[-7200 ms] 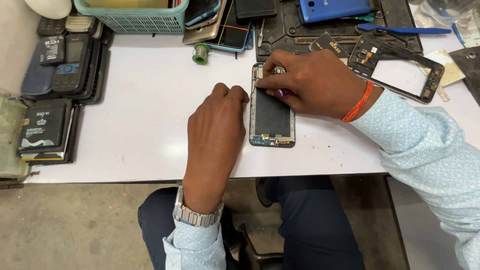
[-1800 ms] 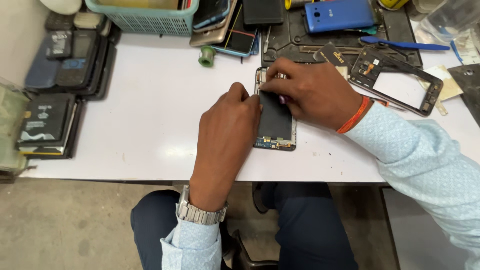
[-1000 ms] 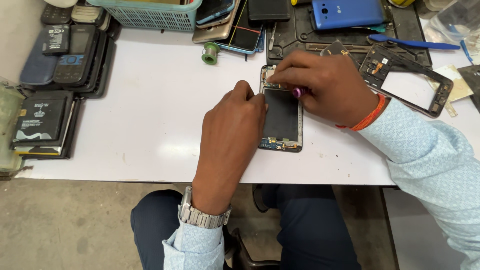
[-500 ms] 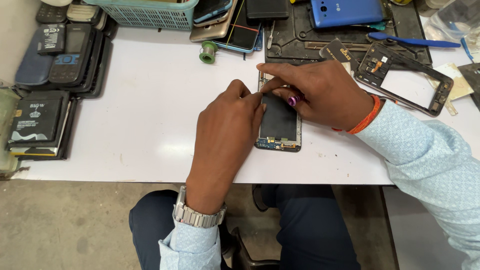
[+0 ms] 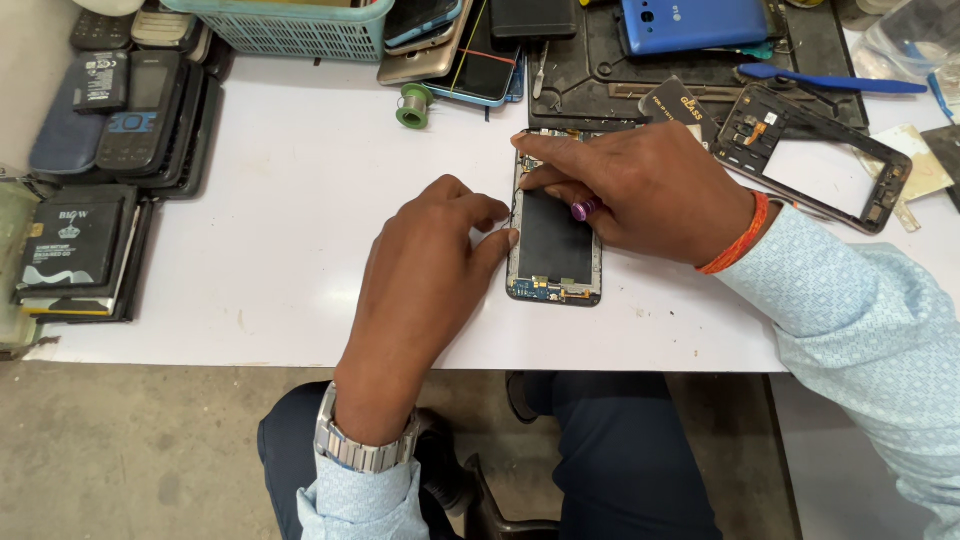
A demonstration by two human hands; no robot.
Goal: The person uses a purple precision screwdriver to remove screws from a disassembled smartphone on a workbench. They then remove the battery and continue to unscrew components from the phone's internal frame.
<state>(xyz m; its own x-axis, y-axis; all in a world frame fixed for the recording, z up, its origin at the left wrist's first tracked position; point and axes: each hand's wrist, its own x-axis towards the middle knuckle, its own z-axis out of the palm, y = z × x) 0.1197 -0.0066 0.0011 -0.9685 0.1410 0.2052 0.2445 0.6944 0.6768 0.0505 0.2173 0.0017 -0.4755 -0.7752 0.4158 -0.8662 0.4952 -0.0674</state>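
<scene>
An open phone (image 5: 553, 245) with its back cover off lies flat on the white surface (image 5: 300, 200), near the front edge and in front of the person. Its dark inside and a small green board at the bottom end show. The left hand (image 5: 425, 270) rests on the surface just beside the phone, and its fingertips (image 5: 505, 238) press on the phone's left edge to keep it in place; it grips nothing. The right hand (image 5: 630, 185) lies over the top part of the phone with its fingers curled in, holding a small tool with a purple end (image 5: 583, 209) against the phone. Just to the right of that hand lies a black phone frame (image 5: 810, 155) with a big empty window in it. Behind the phone sits a dark mat (image 5: 600, 70) with a blue phone (image 5: 695, 22) on it, and a blue plastic stick (image 5: 830, 82) lies close by. A little green spool (image 5: 414, 104) stands on the surface to the back left of the open phone. Farther back is a light green basket (image 5: 290, 30). At the far left, well apart from the hands, lie stacks of old phones and batteries (image 5: 110, 170).
</scene>
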